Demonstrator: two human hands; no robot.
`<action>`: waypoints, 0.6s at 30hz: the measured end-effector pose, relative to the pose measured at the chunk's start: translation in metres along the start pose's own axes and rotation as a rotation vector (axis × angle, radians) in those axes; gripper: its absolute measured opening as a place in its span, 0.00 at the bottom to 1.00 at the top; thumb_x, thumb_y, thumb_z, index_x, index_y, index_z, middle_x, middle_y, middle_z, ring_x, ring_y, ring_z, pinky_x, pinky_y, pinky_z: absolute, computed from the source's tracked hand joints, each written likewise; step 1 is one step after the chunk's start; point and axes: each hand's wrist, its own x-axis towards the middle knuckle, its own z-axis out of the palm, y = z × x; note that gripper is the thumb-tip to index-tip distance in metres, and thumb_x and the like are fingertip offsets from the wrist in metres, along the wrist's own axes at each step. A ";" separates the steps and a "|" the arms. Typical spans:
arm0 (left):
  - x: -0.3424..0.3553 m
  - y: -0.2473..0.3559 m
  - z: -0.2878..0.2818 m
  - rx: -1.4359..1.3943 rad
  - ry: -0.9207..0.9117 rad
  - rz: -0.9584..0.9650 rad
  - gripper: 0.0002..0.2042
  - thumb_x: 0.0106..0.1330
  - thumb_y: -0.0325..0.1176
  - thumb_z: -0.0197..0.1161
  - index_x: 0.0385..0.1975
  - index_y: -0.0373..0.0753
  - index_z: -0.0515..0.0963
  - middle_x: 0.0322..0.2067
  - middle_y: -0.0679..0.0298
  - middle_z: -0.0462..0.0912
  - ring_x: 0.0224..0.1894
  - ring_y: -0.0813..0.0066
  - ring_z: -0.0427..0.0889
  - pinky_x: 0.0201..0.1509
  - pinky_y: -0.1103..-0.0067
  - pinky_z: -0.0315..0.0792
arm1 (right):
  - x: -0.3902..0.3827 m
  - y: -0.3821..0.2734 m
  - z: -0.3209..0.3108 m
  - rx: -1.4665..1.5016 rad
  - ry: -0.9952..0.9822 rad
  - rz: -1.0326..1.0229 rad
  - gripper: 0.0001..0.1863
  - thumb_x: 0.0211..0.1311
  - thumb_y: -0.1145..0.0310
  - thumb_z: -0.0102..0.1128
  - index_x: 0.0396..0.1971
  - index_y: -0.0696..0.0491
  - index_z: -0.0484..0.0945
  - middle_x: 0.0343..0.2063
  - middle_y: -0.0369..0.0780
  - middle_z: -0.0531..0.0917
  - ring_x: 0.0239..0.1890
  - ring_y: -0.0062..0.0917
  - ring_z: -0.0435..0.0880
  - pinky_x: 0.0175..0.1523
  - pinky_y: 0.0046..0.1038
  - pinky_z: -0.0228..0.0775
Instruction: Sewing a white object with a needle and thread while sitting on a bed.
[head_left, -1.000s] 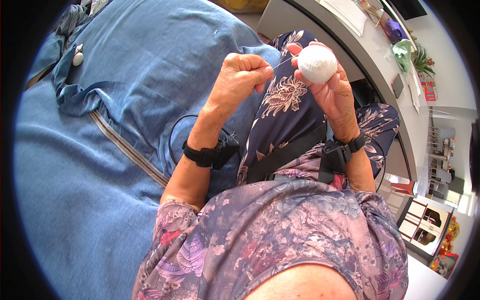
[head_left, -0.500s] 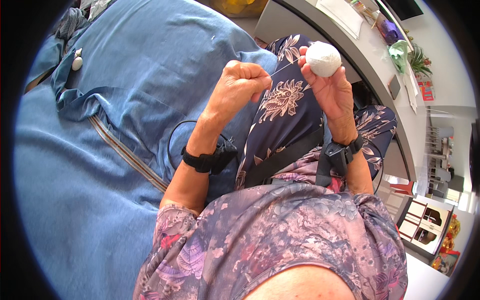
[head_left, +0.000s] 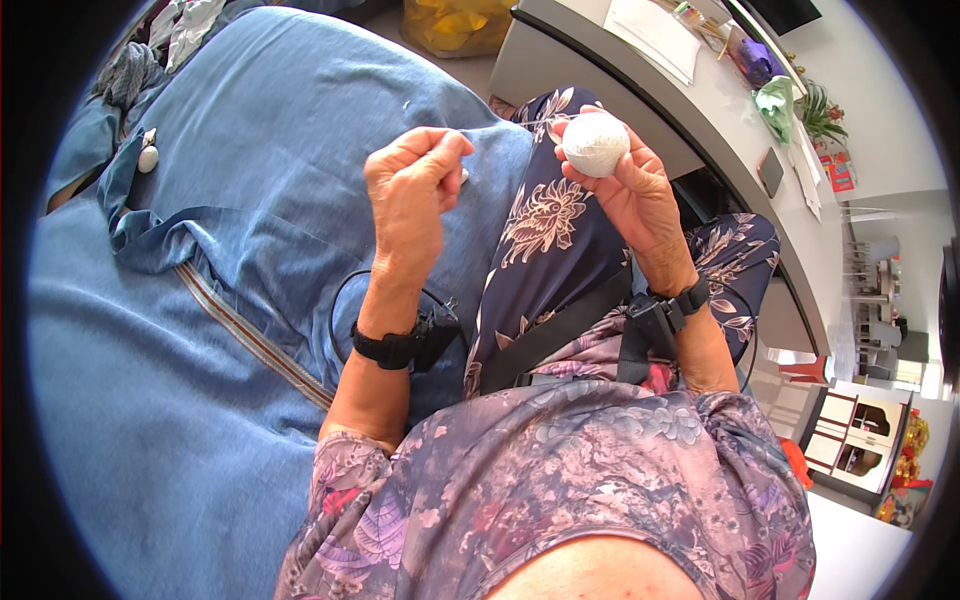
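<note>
My right hand (head_left: 640, 195) is raised above my thigh, its fingers and thumb curled round a white ball of thread (head_left: 597, 144). My left hand (head_left: 415, 180) is closed in a pinch to the left of the ball, over the blue cover. A thin strand of the white thread (head_left: 545, 122) shows at the ball's upper left and runs toward the left hand; its middle stretch is hard to make out. Something small and white peeks out beside the left fingers, too little of it showing to name.
A blue cover (head_left: 180, 400) with a striped band spreads on my left. A small white object (head_left: 148, 158) lies on it. At the right stands a grey counter (head_left: 650, 75) holding papers, a phone (head_left: 770, 172) and a green bag (head_left: 775, 108). A yellow bag (head_left: 455, 25) is beyond.
My left hand has moved left, away from the ball, and turned. The right hand has shifted left and slightly down, with the ball turned in its fingers.
</note>
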 end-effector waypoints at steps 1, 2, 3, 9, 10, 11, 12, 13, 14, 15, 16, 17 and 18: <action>0.001 0.000 -0.001 -0.066 0.021 0.006 0.08 0.66 0.26 0.55 0.30 0.28 0.78 0.14 0.70 0.67 0.13 0.90 0.56 0.14 0.89 0.47 | 0.000 0.000 -0.002 -0.002 0.001 -0.003 0.30 0.57 0.66 0.64 0.56 0.62 0.65 0.52 0.55 0.74 0.54 0.42 0.76 0.58 0.41 0.71; 0.002 0.001 -0.003 -0.066 0.018 0.008 0.08 0.66 0.26 0.55 0.30 0.28 0.78 0.14 0.70 0.67 0.13 0.90 0.56 0.14 0.89 0.47 | 0.000 -0.001 -0.004 -0.025 0.012 -0.005 0.29 0.57 0.66 0.64 0.56 0.62 0.65 0.51 0.54 0.75 0.54 0.41 0.76 0.57 0.42 0.71; 0.003 0.002 -0.005 -0.093 0.034 0.033 0.08 0.66 0.26 0.55 0.30 0.27 0.78 0.14 0.70 0.67 0.13 0.90 0.56 0.15 0.89 0.48 | 0.000 0.000 -0.006 -0.047 0.023 -0.007 0.28 0.57 0.66 0.63 0.55 0.62 0.66 0.50 0.52 0.76 0.54 0.41 0.76 0.57 0.42 0.72; -0.001 0.008 -0.003 -0.146 -0.084 0.170 0.08 0.65 0.25 0.57 0.27 0.28 0.78 0.12 0.72 0.67 0.12 0.90 0.57 0.16 0.87 0.49 | 0.002 -0.005 -0.016 -0.039 0.116 -0.079 0.27 0.58 0.64 0.62 0.53 0.63 0.67 0.47 0.46 0.78 0.52 0.35 0.77 0.57 0.40 0.72; -0.002 0.010 -0.003 -0.149 -0.092 0.173 0.08 0.65 0.25 0.57 0.27 0.28 0.78 0.12 0.72 0.67 0.12 0.90 0.57 0.16 0.87 0.49 | 0.003 -0.006 -0.020 -0.044 0.117 -0.086 0.27 0.58 0.64 0.62 0.53 0.63 0.67 0.47 0.46 0.78 0.52 0.35 0.77 0.57 0.40 0.72; -0.004 0.011 -0.002 -0.164 -0.137 0.171 0.08 0.64 0.25 0.57 0.27 0.27 0.78 0.12 0.72 0.67 0.13 0.89 0.57 0.16 0.87 0.49 | 0.003 -0.008 -0.025 -0.034 0.131 -0.093 0.26 0.59 0.64 0.62 0.53 0.63 0.67 0.47 0.46 0.78 0.51 0.34 0.77 0.57 0.39 0.72; -0.005 0.013 -0.001 -0.179 -0.183 0.168 0.07 0.64 0.25 0.57 0.27 0.27 0.78 0.12 0.72 0.67 0.13 0.89 0.58 0.16 0.87 0.50 | 0.003 -0.010 -0.029 -0.024 0.146 -0.101 0.26 0.59 0.63 0.62 0.52 0.63 0.67 0.47 0.45 0.78 0.51 0.34 0.78 0.57 0.39 0.72; -0.005 0.014 -0.001 -0.195 -0.228 0.173 0.07 0.64 0.24 0.56 0.27 0.27 0.78 0.12 0.71 0.67 0.13 0.89 0.58 0.16 0.88 0.51 | 0.004 -0.013 -0.032 -0.030 0.146 -0.128 0.26 0.59 0.63 0.62 0.51 0.63 0.68 0.47 0.45 0.78 0.51 0.33 0.77 0.57 0.39 0.72; -0.006 0.016 -0.002 -0.200 -0.236 0.176 0.07 0.64 0.24 0.56 0.27 0.27 0.78 0.12 0.71 0.67 0.13 0.89 0.58 0.16 0.88 0.51 | 0.004 -0.015 -0.034 -0.037 0.147 -0.136 0.26 0.59 0.63 0.62 0.51 0.63 0.68 0.47 0.45 0.78 0.51 0.33 0.77 0.57 0.39 0.72; -0.006 0.017 -0.003 -0.161 -0.281 0.187 0.08 0.65 0.24 0.55 0.28 0.26 0.77 0.12 0.71 0.66 0.12 0.88 0.57 0.17 0.87 0.51 | 0.004 -0.018 -0.035 -0.041 0.185 -0.150 0.26 0.58 0.63 0.62 0.51 0.63 0.68 0.47 0.44 0.78 0.51 0.33 0.77 0.57 0.39 0.72; -0.007 0.018 -0.004 -0.122 -0.326 0.197 0.08 0.66 0.24 0.53 0.29 0.25 0.77 0.12 0.71 0.64 0.12 0.87 0.55 0.17 0.85 0.51 | 0.003 -0.020 -0.037 -0.044 0.224 -0.165 0.26 0.58 0.63 0.62 0.51 0.63 0.68 0.47 0.44 0.78 0.51 0.32 0.77 0.56 0.39 0.72; -0.008 0.021 -0.003 -0.125 -0.346 0.192 0.08 0.65 0.24 0.54 0.29 0.25 0.77 0.13 0.68 0.67 0.12 0.87 0.57 0.17 0.86 0.51 | 0.004 -0.021 -0.041 -0.041 0.257 -0.179 0.25 0.58 0.63 0.63 0.50 0.63 0.69 0.47 0.44 0.77 0.50 0.33 0.77 0.56 0.40 0.73; -0.009 0.022 -0.003 -0.130 -0.353 0.193 0.08 0.65 0.24 0.54 0.29 0.25 0.77 0.13 0.68 0.67 0.12 0.87 0.57 0.17 0.86 0.51 | 0.004 -0.022 -0.047 -0.046 0.260 -0.184 0.25 0.58 0.63 0.63 0.50 0.63 0.69 0.47 0.44 0.77 0.50 0.33 0.77 0.56 0.40 0.73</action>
